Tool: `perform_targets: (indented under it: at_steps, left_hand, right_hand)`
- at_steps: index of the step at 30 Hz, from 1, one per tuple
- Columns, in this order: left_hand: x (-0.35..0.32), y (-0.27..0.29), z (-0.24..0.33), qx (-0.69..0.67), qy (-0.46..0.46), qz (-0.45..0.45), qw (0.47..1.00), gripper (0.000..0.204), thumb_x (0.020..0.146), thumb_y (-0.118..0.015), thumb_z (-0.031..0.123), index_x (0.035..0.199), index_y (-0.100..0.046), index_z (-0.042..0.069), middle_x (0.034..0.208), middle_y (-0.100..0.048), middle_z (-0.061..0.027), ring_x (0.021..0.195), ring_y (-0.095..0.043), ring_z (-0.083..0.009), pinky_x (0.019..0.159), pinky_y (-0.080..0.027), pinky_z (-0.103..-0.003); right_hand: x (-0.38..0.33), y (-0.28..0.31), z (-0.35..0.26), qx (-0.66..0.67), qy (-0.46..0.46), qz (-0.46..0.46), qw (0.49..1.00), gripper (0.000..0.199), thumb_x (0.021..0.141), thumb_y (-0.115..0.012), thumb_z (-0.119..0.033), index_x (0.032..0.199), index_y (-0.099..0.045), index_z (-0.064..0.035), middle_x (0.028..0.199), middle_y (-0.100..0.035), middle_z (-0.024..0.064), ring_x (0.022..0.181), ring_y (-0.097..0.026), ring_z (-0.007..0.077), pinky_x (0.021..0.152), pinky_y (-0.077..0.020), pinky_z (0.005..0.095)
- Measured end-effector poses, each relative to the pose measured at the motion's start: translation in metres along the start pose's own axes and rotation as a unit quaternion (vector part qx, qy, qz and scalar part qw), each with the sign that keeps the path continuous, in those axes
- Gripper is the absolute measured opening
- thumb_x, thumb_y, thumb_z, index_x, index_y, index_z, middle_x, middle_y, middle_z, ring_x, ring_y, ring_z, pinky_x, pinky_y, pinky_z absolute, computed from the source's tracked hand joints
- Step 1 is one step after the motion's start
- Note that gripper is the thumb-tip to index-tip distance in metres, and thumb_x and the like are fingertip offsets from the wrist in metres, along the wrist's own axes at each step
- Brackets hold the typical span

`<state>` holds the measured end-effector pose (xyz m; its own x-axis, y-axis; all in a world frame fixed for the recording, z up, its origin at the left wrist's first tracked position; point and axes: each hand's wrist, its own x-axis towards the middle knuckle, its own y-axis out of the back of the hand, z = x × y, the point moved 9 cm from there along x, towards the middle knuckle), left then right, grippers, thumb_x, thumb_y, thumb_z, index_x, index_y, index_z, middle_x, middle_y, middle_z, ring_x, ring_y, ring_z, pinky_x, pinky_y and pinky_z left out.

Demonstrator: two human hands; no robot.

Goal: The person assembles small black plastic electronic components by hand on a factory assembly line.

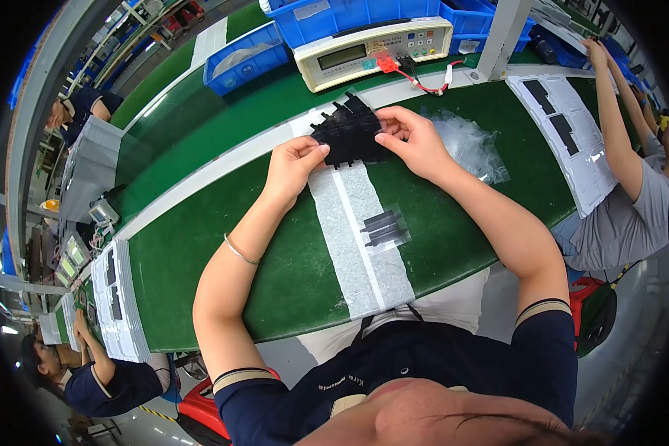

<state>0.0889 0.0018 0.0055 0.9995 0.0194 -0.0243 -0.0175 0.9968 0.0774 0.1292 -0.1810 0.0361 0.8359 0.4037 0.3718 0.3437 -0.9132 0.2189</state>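
Between both hands is a black sheet with small tabs along its edges [347, 134], raised over the far part of the green bench. My left hand [296, 165] pinches its left edge between thumb and fingers. At the right edge, my right hand [418, 141] pinches it in the same way. Below the sheet, a pale grey strip with a white line along its middle [342, 245] runs toward my lap. On that strip lies a transparent film with several black bars [383, 227].
Crumpled transparent film [468, 145] lies right of my right hand. A bench meter [372, 53] with red and black leads stands behind, beside a blue bin [245, 58]. White trays with black pieces [561, 137] [119, 305] sit at both sides. Co-workers are at left and right.
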Motion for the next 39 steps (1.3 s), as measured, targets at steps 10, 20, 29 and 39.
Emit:
perform_targets:
  at_steps: [10,20,29,39]
  left_hand:
    - [-0.001,0.003,0.002,0.006,0.008,0.016,1.0,0.01,0.081,-0.06,0.009,0.075,-0.057,0.002,0.065,-0.056,0.0011,0.059,-0.049,-0.0051,0.057,-0.041,-0.02]
    - [0.0,0.001,0.005,-0.004,-0.03,0.008,0.999,0.009,0.082,-0.06,0.008,0.075,-0.056,0.003,0.067,-0.055,0.0009,0.06,-0.049,-0.006,0.06,-0.042,-0.021]
    - [-0.004,-0.001,0.014,0.004,-0.068,0.024,0.997,0.023,0.08,-0.06,0.004,0.103,-0.059,0.001,0.086,-0.057,0.0001,0.08,-0.051,-0.008,0.074,-0.041,-0.022]
    - [-0.002,0.004,0.021,0.07,-0.134,0.033,0.988,0.025,0.079,-0.06,0.002,0.104,-0.059,0.0,0.096,-0.055,-0.0001,0.079,-0.048,-0.0071,0.073,-0.038,-0.019]
  right_hand:
    - [0.001,0.002,0.006,0.011,-0.022,0.014,1.0,0.026,0.075,-0.064,-0.007,0.099,-0.057,-0.0015,0.083,-0.058,0.0033,0.069,-0.053,0.0077,0.061,-0.0442,0.0212]
    - [0.002,0.005,-0.003,-0.04,0.017,0.025,0.999,0.021,0.076,-0.063,-0.007,0.095,-0.058,-0.0006,0.079,-0.059,0.0046,0.068,-0.054,0.0093,0.06,-0.0448,0.0217]
    - [0.002,0.007,-0.014,-0.085,0.052,0.028,0.995,0.018,0.077,-0.062,-0.009,0.093,-0.061,-0.0024,0.085,-0.061,0.0068,0.071,-0.059,0.0139,0.062,-0.0465,0.0252]
    - [0.001,0.001,-0.012,-0.169,0.041,-0.009,0.985,0.02,0.074,-0.063,-0.007,0.093,-0.06,-0.0024,0.077,-0.054,0.0029,0.058,-0.048,0.0106,0.054,-0.04,0.0233]
